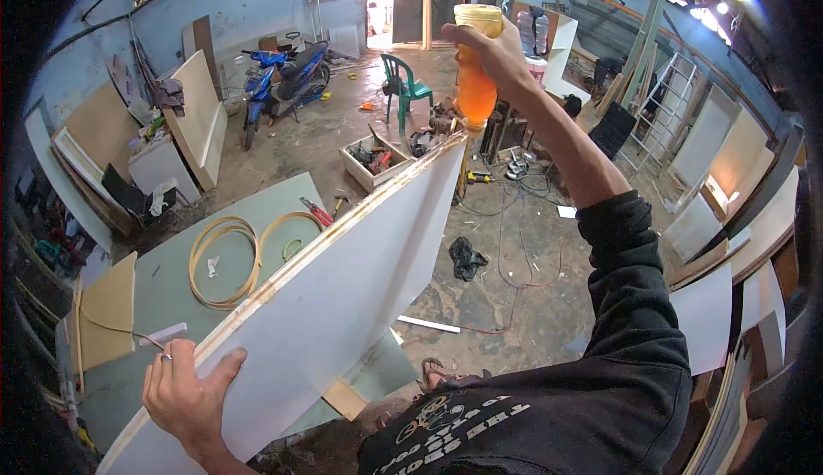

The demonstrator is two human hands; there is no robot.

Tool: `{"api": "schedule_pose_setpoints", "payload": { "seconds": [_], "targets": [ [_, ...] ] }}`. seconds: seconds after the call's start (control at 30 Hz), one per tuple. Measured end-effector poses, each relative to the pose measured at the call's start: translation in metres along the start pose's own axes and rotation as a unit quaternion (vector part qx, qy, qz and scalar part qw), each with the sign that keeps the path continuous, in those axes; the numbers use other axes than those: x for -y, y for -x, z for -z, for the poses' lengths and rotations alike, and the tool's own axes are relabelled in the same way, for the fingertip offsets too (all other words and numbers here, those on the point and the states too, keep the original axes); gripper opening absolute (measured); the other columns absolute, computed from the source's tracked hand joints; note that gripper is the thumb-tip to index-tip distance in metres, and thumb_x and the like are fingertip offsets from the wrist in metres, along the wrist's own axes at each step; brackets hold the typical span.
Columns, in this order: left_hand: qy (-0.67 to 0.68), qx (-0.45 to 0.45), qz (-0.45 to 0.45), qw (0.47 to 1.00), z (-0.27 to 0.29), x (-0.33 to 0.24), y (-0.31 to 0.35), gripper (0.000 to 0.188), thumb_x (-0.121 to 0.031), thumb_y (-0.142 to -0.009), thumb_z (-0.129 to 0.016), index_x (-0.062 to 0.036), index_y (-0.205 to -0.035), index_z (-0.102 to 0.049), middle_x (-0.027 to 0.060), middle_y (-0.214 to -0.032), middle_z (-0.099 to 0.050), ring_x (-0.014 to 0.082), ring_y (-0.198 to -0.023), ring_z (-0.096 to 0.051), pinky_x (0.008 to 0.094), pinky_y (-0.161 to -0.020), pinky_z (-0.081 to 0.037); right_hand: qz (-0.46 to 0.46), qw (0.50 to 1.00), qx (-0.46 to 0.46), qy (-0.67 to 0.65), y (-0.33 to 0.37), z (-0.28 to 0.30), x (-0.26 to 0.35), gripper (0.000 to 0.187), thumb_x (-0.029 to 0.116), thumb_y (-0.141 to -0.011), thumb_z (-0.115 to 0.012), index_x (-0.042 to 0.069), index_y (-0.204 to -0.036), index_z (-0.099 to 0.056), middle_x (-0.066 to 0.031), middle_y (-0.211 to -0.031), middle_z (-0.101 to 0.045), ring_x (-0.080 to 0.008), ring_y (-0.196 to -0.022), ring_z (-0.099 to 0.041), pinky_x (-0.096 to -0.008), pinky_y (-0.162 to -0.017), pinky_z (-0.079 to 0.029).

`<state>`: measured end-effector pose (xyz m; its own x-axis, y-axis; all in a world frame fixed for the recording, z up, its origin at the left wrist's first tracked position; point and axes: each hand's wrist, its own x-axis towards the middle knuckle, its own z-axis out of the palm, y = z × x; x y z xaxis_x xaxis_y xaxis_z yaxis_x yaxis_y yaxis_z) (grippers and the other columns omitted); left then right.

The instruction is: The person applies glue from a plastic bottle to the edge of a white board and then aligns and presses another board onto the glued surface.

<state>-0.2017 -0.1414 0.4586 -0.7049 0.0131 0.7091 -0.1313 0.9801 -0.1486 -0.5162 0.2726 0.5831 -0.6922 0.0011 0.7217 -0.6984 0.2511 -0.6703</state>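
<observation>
Currently, the white panel [343, 256] stands on edge in front of the person, slanting from the lower left to the upper middle of the view. Its broad face is smooth and plain, with a soft darker band of shading toward the far end. Its narrow upper edge [296, 268] is pale, with amber-brown streaks along its length. The orange bottle [477, 89] is positioned above the far corner of the panel, wide yellowish end up and tapered end down. Its lower portion is deep orange and translucent; whether the tip touches the panel cannot be determined.

Right hand [499, 51]: closed around the upper part of the bottle, thumb across the near side, fingers largely hidden behind. The forearm is extended.

Left hand [187, 393]: clamped over the near part of the panel edge. The thumb lies flat on the white face; the fingers bend over the opposite side, so the panel is pinched between them. One finger carries a ring.

Beyond the panel, a coiled tan strip [256, 261] lies on a grey-green board [163, 278], near red-handled pliers [316, 211].
</observation>
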Motion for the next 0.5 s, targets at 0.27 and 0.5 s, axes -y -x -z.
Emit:
{"api": "schedule_pose_setpoints", "payload": {
  "seconds": [0.27, 0.5],
  "targets": [
    [0.008, -0.011, 0.006, 1.0, -0.002, 0.0, 0.0, 0.06, -0.06, -0.062, -0.079, -0.0074, -0.073, -0.051, 0.0069, -0.067, -0.052, 0.0292, -0.064, -0.054, 0.0406, -0.059, -0.042, -0.069, 0.953, -0.002, -0.295, -0.009, 0.001, 0.03, 0.043, 0.036, -0.091, -0.067, 0.0, -0.111, -0.057, -0.0137, -0.098, -0.065, -0.0241, -0.09, -0.067, -0.0412, -0.077, -0.057],
    [0.041, 0.062, 0.04, 0.996, 0.005, 0.0, -0.001, 0.05, -0.041, -0.059, -0.086, -0.008, -0.09, -0.065, 0.011, -0.08, -0.065, 0.0339, -0.076, -0.061, 0.0447, -0.068, -0.047, -0.085, 0.905, 0.066, -0.412, 0.009, -0.017, 0.062, 0.047, 0.041, -0.094, -0.062, 0.0, -0.116, -0.054, -0.0174, -0.107, -0.063, -0.0268, -0.096, -0.066, -0.0434, -0.085, -0.057]
  ]
}}
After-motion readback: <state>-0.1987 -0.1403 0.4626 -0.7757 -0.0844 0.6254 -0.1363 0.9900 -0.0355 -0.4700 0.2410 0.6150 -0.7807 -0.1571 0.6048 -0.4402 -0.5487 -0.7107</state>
